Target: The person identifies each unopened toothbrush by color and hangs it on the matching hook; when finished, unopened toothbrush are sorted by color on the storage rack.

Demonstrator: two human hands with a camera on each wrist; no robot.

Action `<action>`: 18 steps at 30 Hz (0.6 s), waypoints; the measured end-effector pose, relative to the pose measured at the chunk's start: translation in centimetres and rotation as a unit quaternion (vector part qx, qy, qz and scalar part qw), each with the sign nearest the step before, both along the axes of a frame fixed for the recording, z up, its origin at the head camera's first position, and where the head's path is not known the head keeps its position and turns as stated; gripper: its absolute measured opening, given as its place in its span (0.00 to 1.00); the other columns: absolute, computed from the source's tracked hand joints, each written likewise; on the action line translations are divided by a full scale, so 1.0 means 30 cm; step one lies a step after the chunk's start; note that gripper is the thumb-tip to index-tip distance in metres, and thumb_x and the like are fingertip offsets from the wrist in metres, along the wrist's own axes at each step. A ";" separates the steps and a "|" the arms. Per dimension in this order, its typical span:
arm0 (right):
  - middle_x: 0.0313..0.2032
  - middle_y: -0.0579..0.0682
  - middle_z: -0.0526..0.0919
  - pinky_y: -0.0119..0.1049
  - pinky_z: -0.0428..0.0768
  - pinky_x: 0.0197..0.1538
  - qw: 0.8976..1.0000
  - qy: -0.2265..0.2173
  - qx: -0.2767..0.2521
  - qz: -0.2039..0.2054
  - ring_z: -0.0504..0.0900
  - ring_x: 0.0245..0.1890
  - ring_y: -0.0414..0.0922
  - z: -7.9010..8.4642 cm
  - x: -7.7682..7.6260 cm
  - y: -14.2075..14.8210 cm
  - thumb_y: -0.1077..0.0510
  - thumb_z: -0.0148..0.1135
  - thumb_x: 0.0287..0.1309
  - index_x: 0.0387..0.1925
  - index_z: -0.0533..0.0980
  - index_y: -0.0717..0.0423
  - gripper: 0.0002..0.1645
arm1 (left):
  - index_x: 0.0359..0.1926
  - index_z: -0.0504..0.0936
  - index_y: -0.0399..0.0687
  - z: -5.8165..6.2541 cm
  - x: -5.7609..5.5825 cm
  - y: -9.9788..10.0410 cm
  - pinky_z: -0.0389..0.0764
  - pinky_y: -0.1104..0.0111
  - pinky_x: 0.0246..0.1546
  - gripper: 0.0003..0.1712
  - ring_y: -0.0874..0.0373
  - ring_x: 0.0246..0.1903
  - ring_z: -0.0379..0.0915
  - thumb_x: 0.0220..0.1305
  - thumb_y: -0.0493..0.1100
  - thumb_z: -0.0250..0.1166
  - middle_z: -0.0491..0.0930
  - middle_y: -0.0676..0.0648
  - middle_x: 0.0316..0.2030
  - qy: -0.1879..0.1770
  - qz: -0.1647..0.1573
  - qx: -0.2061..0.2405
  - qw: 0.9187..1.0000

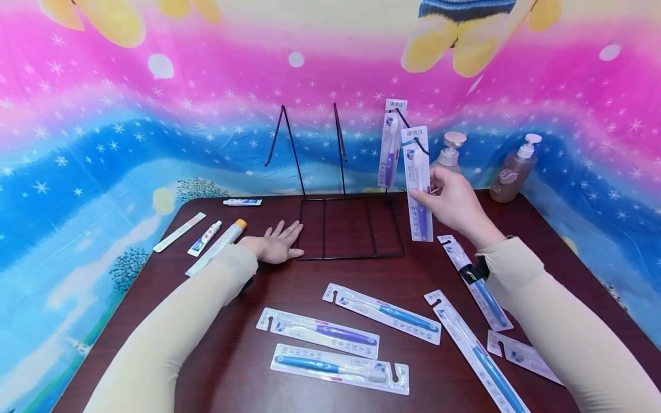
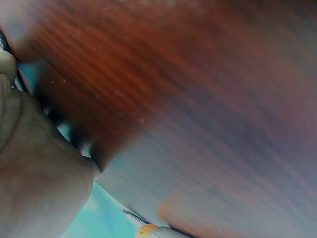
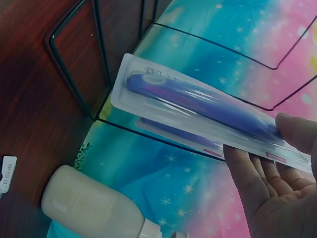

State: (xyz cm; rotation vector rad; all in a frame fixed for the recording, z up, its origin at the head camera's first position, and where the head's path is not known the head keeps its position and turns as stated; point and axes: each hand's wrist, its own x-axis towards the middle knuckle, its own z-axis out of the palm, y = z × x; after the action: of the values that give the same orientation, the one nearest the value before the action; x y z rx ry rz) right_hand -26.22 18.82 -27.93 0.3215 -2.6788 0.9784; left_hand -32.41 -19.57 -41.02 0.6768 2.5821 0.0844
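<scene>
My right hand (image 1: pixel 454 198) pinches a packaged purple toothbrush (image 1: pixel 418 183) between thumb and fingers. At the top of its card, the tip of a black hook shows in front of the hang slot. Behind it, another purple toothbrush pack (image 1: pixel 389 146) hangs on the same arm of the black wire rack (image 1: pixel 351 257). In the right wrist view the held pack (image 3: pixel 198 106) slants across the middle, partly covering the one behind. My left hand (image 1: pixel 276 244), fingers spread, rests at the rack's left base corner. The left wrist view shows mostly blurred tabletop (image 2: pixel 173 99).
Several toothbrush packs (image 1: pixel 382 312) lie across the front and right of the table. Toothpaste tubes (image 1: pixel 219 246) and a narrow white packet (image 1: pixel 179 232) lie at left. Two pump bottles, one pale (image 1: pixel 449 158) and one brownish (image 1: pixel 508 178), stand at back right. A patterned cloth (image 1: pixel 232 86) hangs behind.
</scene>
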 end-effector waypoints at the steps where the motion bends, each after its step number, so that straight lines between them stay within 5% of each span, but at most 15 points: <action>1: 0.41 0.57 0.80 0.48 0.79 0.36 1.000 -0.001 0.000 0.001 0.81 0.37 0.51 0.000 -0.016 -0.003 0.45 0.63 0.54 0.48 0.73 0.58 0.26 | 0.71 0.29 0.52 -0.001 0.000 -0.001 0.34 0.47 0.63 0.43 0.44 0.67 0.19 0.67 0.64 0.38 0.25 0.49 0.71 0.002 -0.001 0.000 1.000; 9: 0.44 0.58 0.80 0.48 0.78 0.39 0.999 -0.035 0.010 0.002 0.81 0.39 0.52 0.014 -0.121 -0.035 0.43 0.60 0.57 0.53 0.70 0.59 0.30 | 0.72 0.30 0.51 -0.016 -0.004 -0.003 0.33 0.46 0.62 0.44 0.43 0.67 0.19 0.67 0.65 0.39 0.26 0.49 0.71 -0.001 0.001 0.016 1.000; 18: 0.47 0.60 0.78 0.47 0.77 0.42 1.000 -0.022 -0.004 0.006 0.81 0.41 0.54 0.016 -0.205 -0.068 0.48 0.59 0.58 0.55 0.69 0.59 0.27 | 0.72 0.30 0.52 -0.010 -0.004 -0.006 0.32 0.46 0.62 0.45 0.44 0.67 0.18 0.66 0.66 0.38 0.25 0.50 0.71 -0.006 0.006 0.015 1.000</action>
State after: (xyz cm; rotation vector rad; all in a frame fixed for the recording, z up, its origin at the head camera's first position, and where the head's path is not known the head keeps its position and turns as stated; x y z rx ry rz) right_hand -32.37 16.77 -27.44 0.3171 -2.7147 1.0118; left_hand -32.53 -19.74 -41.33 0.6691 2.5789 0.1296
